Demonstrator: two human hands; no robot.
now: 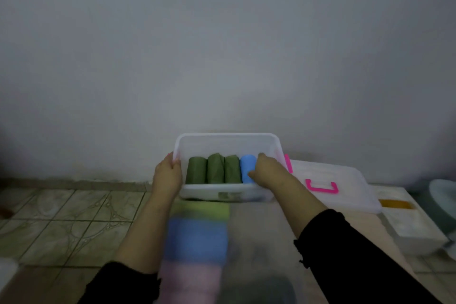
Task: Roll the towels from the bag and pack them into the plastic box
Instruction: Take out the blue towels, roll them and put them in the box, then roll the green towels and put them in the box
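Head view. My left hand [167,173] grips the left rim of the plastic box [228,138], fingers curled over the edge and thumb against the outer wall. My right hand [265,170] reaches into the right end of the box and curls around the blue rolled towel [247,166], thumb on its near side. Both forearms are bare below black sleeves [345,249].

The box is clear, lidless, and stands close to the grey wall [222,44]. Inside it, four rolls lie side by side in one row: three green rolled towels [214,169] at left and centre, touching one another, then the blue one at the right, touching the third green roll.

Between my arms, just in front of the box, lies a blurred stack of unrolled towels [197,239] in yellow-green, blue and pink bands. To the right of the box the clear lid [345,180] lies flat, with a pink handle [322,186] and a pink latch [288,166] next to the box. Farther right sits a white container [409,227] with an orange patch. Patterned floor tiles [61,217] fill the left.
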